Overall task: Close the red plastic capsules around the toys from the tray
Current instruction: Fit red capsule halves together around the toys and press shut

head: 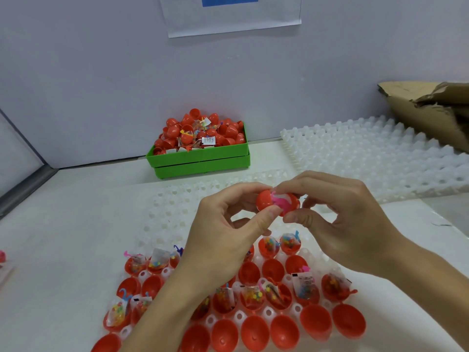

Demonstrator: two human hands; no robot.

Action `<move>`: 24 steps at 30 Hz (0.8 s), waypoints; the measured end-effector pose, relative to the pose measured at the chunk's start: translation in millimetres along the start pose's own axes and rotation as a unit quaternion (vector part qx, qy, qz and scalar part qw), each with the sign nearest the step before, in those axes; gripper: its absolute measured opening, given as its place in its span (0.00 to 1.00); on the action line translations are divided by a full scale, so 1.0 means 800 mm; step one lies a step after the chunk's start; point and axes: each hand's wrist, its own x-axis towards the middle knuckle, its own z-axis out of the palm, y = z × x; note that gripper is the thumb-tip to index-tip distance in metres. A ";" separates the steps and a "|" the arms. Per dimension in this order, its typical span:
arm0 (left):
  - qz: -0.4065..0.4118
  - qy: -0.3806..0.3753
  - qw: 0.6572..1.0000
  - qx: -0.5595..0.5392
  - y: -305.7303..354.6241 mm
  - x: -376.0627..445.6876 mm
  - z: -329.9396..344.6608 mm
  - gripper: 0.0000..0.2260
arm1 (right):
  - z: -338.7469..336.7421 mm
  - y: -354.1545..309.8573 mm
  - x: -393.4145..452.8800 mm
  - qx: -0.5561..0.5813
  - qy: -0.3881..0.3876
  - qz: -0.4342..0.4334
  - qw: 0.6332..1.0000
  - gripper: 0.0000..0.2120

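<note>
while we held the red capsule point(276, 203) up between both hands, above the white tray point(162, 212), its two halves were not quite together, and a pink toy point(280, 200) showed in the gap between them. our left hand point(223, 235) pinched the left half between thumb and forefinger, the other fingers curled loosely beneath. our right hand point(347, 219) gripped the right half the same way, thumb under and forefinger over the top, the remaining fingers bent behind it.

below our hands the tray held rows of open red halves point(256, 332); some were bare, and others carried small clear packets of coloured beads point(157, 260) with little plastic hooks sticking out. the far part of that tray showed only white sockets.

further back, against the pale wall, a green box point(200, 158) sat heaped with more red capsules and packets. to the right of it lay a second white tray point(375, 153), and beyond that a torn piece of brown cardboard point(426, 110). a sheet of paper with a blue patch point(231, 16) hung on the wall above the box.
</note>
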 end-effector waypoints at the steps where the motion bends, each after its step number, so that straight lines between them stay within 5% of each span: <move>1: 0.000 0.000 1.000 0.001 0.000 0.000 0.000 0.11 | 0.001 0.000 0.000 -0.001 0.001 0.002 1.000 0.13; 5: 0.002 0.001 1.000 0.004 -0.001 0.000 0.000 0.11 | 0.001 -0.002 -0.001 0.023 0.013 0.023 0.999 0.18; 10: 0.004 0.002 1.000 -0.003 -0.003 0.000 -0.001 0.12 | 0.000 0.000 0.000 0.003 0.001 -0.014 1.000 0.10; 16: 0.005 -0.005 1.000 0.020 -0.006 0.000 -0.003 0.15 | 0.001 0.005 -0.002 -0.001 -0.023 -0.014 1.000 0.15; 24: -0.011 -0.014 0.999 0.047 -0.014 -0.001 -0.006 0.13 | 0.006 0.001 -0.002 0.048 0.018 0.073 0.996 0.23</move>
